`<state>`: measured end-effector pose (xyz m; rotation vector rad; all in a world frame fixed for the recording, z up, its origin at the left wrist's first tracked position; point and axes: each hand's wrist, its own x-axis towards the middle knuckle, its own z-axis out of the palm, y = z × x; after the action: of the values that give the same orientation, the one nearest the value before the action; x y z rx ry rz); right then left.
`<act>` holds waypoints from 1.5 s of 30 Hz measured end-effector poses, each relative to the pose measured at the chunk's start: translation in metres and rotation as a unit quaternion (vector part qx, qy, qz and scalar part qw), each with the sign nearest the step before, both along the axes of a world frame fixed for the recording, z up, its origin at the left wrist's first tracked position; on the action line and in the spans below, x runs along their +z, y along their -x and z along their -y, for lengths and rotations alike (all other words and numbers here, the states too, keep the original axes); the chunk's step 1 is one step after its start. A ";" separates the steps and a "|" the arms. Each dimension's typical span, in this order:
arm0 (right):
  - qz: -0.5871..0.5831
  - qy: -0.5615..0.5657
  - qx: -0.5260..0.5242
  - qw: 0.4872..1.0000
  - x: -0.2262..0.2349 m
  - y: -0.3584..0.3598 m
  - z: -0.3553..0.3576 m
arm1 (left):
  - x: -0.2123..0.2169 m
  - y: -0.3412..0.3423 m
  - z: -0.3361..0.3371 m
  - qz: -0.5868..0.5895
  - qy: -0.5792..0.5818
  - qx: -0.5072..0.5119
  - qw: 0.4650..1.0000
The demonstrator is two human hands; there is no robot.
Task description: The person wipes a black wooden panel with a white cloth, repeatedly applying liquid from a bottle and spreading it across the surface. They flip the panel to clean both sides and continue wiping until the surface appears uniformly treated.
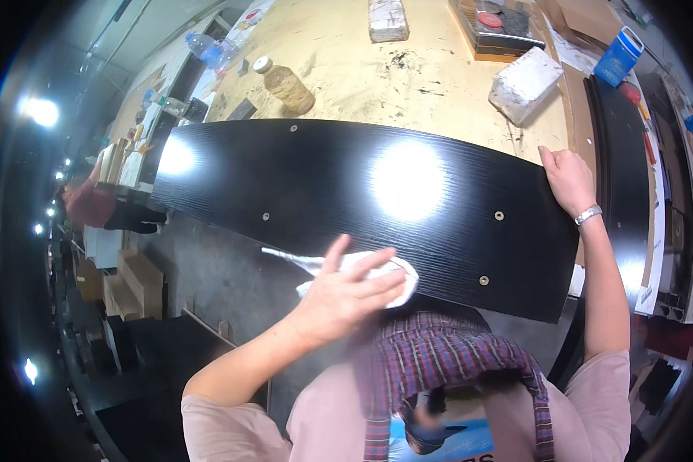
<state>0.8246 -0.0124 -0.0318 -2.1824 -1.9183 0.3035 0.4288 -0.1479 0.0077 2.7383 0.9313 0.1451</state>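
A long black wood-grain panel [339, 181] with several small metal fittings set in its face lies across in front of me, and bright lamp reflections show on it. My left hand [354, 292] presses a white cloth [402, 283] against the panel's near edge. Its fingers are spread over the cloth, and a loose corner trails off to the left. At the panel's far right corner, my right hand [568, 181] grips the edge with the thumb up. The fingers under that edge are hidden.
Beyond the panel is a stained yellowish worktable [346, 69] with a bottle of yellowish liquid [286, 86], white-wrapped blocks [525, 85] and a shallow box [500, 35]. A blue carton [618, 58] stands at right. Another person [104, 208] is at far left, near stacked boards [135, 285].
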 end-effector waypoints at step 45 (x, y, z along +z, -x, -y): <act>-0.040 -0.174 0.429 0.885 0.047 0.533 -0.205 | -0.015 0.340 -0.160 0.745 0.488 0.309 0.334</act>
<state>0.2918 0.1928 0.0156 -0.9851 -2.5317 0.1523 0.0888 0.0120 -0.0071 0.2608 0.7269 1.3220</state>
